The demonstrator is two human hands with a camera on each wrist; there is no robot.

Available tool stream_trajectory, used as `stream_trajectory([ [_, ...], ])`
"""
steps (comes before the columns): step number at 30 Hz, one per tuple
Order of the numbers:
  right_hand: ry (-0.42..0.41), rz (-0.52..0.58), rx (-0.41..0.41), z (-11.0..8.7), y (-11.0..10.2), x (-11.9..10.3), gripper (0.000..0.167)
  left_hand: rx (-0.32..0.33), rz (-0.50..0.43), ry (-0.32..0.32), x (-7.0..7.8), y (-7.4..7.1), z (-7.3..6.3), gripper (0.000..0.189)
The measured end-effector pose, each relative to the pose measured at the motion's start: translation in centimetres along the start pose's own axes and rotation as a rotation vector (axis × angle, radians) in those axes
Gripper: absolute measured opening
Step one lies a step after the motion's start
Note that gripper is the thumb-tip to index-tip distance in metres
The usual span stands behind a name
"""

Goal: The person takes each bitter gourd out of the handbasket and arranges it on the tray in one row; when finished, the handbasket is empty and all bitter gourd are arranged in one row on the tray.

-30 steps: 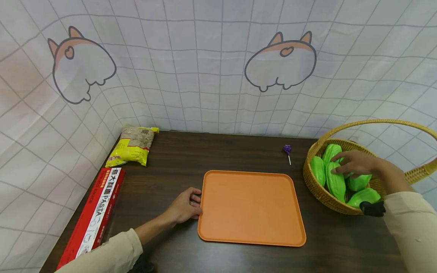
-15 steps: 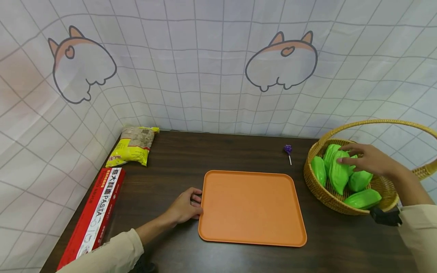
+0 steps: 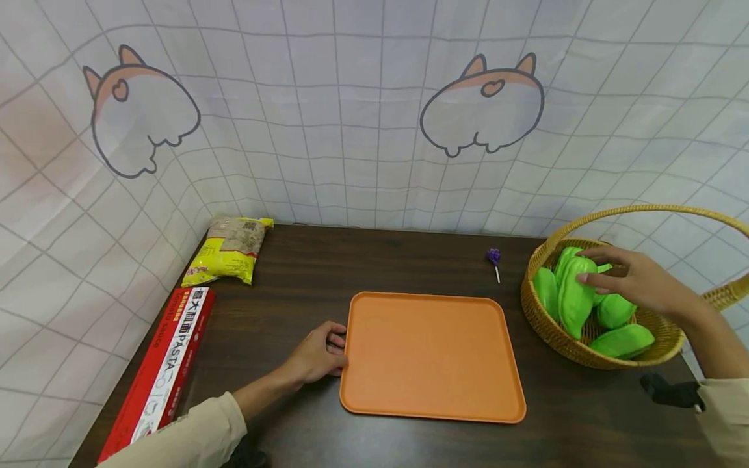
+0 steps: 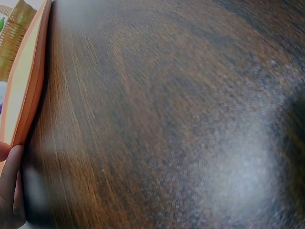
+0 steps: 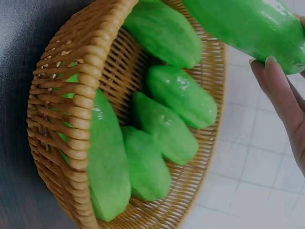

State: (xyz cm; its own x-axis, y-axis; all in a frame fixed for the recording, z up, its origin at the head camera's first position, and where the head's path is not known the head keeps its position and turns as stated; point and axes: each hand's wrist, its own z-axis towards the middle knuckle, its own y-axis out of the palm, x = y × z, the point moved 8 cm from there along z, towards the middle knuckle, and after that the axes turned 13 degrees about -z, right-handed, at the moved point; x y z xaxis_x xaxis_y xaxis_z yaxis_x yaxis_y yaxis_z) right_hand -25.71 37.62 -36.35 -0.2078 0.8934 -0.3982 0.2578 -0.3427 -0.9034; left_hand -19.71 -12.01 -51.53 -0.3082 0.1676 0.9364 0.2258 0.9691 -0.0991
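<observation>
Above the other fruit in the wicker basket [image 3: 550,335], my right hand [image 3: 640,279] holds a green papaya [image 3: 576,302] by its upper end, thumb on the near side. In the right wrist view this papaya [image 5: 252,31] is up at the top right, with fingertips [image 5: 272,64] against its end. Several more green papayas [image 5: 162,129] lie inside the basket. At the left edge of the orange tray [image 3: 430,357], my left hand [image 3: 318,354] pinches the rim. The left wrist view shows thumb and fingers [image 4: 10,176] meeting at the rim, most of the hand out of frame.
Behind the tray lies a purple lollipop [image 3: 493,255] on the dark wooden table [image 3: 351,260]. A red pasta box [image 3: 160,364] and a yellow food bag [image 3: 231,252] are on the left. The basket's tall handle [image 3: 655,209] arches over the right side.
My right hand has lifted the papaya off the others and drawn back to the right; its lower end has swung slightly left. The left hand and tray have stayed put.
</observation>
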Motion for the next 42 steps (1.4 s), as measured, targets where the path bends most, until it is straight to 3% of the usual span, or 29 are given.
stream_trajectory([
  [7, -0.032, 0.030, 0.031, -0.5, -0.4, -1.9, 0.053, -0.004, -0.015, -0.003, 0.0, -0.1, 0.0, 0.060],
  [16, -0.066, 0.075, 0.040, -0.5, 0.8, -5.0, 0.050, 0.004, -0.007, -0.002, 0.0, 0.0, 0.0, 0.059],
  [25, -0.118, 0.152, 0.018, -0.1, 3.4, -8.2, 0.047, 0.001, 0.002, 0.001, 0.0, -0.1, -0.1, 0.059],
  [36, -0.171, 0.330, -0.018, 1.3, 6.9, -10.6, 0.044, -0.005, -0.012, 0.011, -0.1, -0.1, 0.0, 0.059],
  [42, -0.196, 0.355, -0.039, 2.3, 8.9, -11.5, 0.047, -0.012, -0.015, 0.018, -0.2, -0.1, 0.0, 0.059],
])
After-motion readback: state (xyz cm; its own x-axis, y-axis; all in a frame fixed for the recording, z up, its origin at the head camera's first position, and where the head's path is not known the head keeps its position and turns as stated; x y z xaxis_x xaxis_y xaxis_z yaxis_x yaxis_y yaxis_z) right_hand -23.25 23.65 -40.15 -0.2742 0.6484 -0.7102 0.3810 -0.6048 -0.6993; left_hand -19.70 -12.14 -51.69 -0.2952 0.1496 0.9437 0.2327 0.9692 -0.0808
